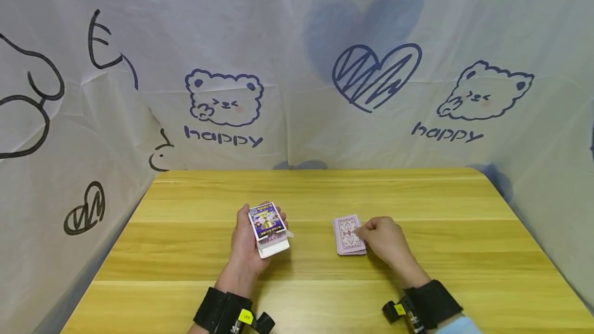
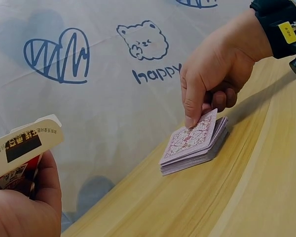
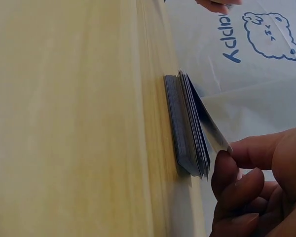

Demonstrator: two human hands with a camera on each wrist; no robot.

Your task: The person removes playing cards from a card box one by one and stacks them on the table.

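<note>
On the wooden table lies a stack of playing cards (image 1: 349,235), backs up with a reddish pattern. My right hand (image 1: 386,238) pinches the edge of the top playing card (image 2: 190,136) between thumb and index finger. In the right wrist view that card (image 3: 214,132) tilts up, its near edge lifted off the stack. My left hand (image 1: 246,241), palm up, holds a card box (image 1: 268,221) with a purple printed face. The box's white flap (image 1: 275,248) is open toward me, and patterned cards show inside its mouth.
The wooden table (image 1: 185,251) reaches to a white cloth backdrop (image 1: 297,117) with drawn bears and hearts. Cloth also hangs along both sides. Each wrist wears a black strap (image 1: 432,303) with a small camera.
</note>
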